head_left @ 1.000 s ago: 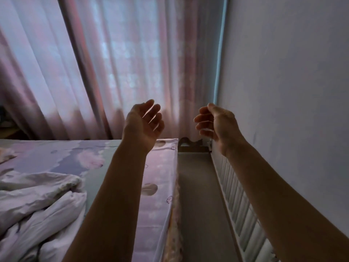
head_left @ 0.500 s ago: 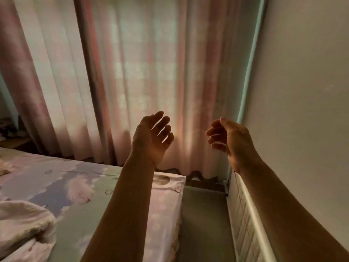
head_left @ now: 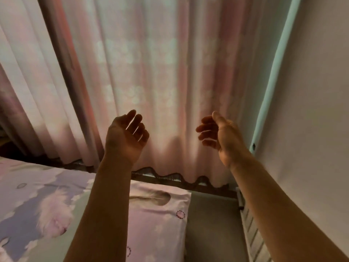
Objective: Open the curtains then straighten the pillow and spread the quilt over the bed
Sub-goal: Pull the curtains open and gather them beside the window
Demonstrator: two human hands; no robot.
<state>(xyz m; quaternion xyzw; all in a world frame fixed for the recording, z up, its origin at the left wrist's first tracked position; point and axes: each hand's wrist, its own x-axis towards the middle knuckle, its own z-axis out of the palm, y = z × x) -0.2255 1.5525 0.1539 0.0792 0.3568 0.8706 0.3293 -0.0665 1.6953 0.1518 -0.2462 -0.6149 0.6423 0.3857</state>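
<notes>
While both forearms reach forward, the left hand [head_left: 125, 137] and right hand [head_left: 220, 134] hang raised, fingers [head_left: 137, 122] loosely curled and spread, holding nothing. Below the left fingers lies the bed [head_left: 156, 222]. Beyond both hands the drawn curtains [head_left: 151, 72] hang; whether fingertips touch them cannot be told.
</notes>
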